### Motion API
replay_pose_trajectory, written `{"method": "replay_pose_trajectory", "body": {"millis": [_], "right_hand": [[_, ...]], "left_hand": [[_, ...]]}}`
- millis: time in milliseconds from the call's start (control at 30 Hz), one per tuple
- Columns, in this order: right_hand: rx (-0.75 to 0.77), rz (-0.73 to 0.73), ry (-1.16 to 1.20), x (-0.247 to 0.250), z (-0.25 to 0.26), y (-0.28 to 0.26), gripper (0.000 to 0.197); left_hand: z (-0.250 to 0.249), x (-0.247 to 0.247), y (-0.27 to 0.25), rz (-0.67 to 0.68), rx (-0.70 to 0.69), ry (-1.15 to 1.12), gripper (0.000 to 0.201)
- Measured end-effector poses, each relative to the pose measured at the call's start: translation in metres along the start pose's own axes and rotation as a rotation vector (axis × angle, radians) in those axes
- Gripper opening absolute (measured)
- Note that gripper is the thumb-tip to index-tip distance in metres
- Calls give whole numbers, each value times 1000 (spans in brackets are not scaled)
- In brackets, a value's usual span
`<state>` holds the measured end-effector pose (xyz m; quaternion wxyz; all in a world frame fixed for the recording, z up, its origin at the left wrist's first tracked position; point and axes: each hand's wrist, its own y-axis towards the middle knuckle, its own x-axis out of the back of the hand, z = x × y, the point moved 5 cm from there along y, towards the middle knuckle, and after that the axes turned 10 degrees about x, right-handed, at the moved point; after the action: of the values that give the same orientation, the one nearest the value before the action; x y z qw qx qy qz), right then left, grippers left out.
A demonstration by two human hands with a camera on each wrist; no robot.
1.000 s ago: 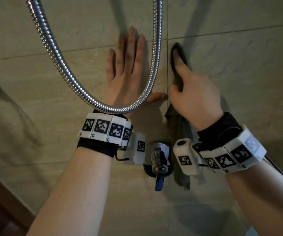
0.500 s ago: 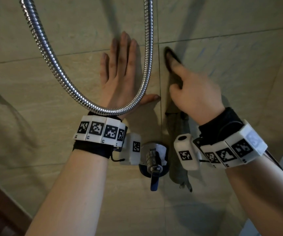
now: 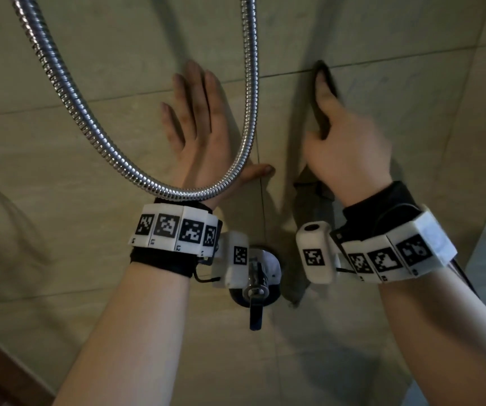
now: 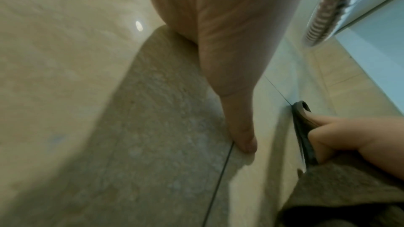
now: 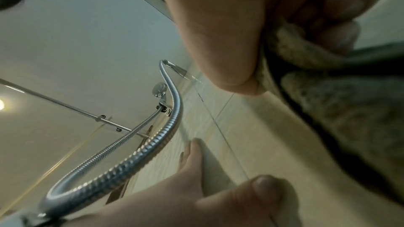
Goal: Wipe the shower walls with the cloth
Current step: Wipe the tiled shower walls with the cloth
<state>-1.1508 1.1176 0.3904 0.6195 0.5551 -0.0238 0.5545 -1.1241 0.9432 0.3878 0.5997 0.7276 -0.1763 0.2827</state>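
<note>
The right hand [image 3: 350, 153], gripping the cloth [image 3: 325, 92], has shifted right across the wall [image 3: 411, 112]; the left hand [image 3: 203, 133] stays flat, so wiping continues.

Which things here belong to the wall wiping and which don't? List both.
In the job: cloth, held by right hand; tiled wall; left hand flat on the wall.
Not in the job: shower hose, valve.

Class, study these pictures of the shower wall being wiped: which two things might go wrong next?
1. The right hand might sweep the cloth into the shower hose hanging beside it, snagging it.
2. The left hand is pressed flat on glossy wall tile; if that is wet, the hand could slip.
</note>
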Motion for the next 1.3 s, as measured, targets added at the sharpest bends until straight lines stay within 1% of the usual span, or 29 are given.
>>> {"method": "replay_pose_trajectory", "body": {"millis": [67, 167, 200, 300, 333, 467, 533, 633, 667, 767, 800, 833, 900, 967, 1100, 1133, 1233, 1267, 1300], "right_hand": [[30, 44, 15, -7, 8, -1, 72], [110, 146, 40, -22, 17, -4, 70], [102, 138, 47, -20, 14, -4, 69], [34, 29, 48, -9, -1, -4, 69], [33, 28, 50, -10, -1, -5, 70], [145, 190, 53, -37, 16, -14, 67], [119, 167, 44, -34, 9, -14, 64], [42, 61, 70, -21, -7, -13, 67], [45, 68, 82, -23, -5, -14, 68], [142, 213, 58, -44, 9, -24, 66], [153, 230, 58, -48, 8, -26, 66], [137, 215, 64, -47, 3, -27, 65], [74, 135, 64, -40, -10, -26, 65], [53, 86, 69, -37, -14, -29, 68], [103, 216, 85, -51, -6, -35, 66], [89, 208, 79, -49, -11, -34, 66], [24, 105, 38, -33, -25, -30, 68], [18, 99, 33, -33, -25, -32, 69], [27, 123, 39, -36, -22, -34, 70]], "left_hand": [[-1, 1, -2, -16, 17, 5, 145], [-3, 3, -2, -24, 27, 2, 143], [-2, 3, -2, -19, 17, -1, 143], [-2, 3, -1, -3, -1, -6, 144], [-2, 2, 0, -3, 2, -6, 145], [-4, 4, -3, -14, 11, -17, 142], [-3, 5, -3, -2, 1, -27, 142], [-4, 6, -3, 9, 10, -32, 143], [-5, 6, -4, 5, 13, -27, 143], [-4, 6, -4, -7, 3, -32, 141], [-4, 6, -4, -3, 2, -40, 141], [-3, 6, -3, 4, 2, -44, 141], [-3, 6, -3, 6, 9, -33, 143], [-5, 7, -3, -2, 19, -25, 143], [-4, 7, -4, -3, -6, -43, 143], [-3, 7, -4, 0, -5, -45, 143], [-3, 5, -4, 13, 12, -47, 145], [-4, 5, -4, 14, 12, -53, 145], [-5, 5, -4, 16, 15, -60, 145]]}}
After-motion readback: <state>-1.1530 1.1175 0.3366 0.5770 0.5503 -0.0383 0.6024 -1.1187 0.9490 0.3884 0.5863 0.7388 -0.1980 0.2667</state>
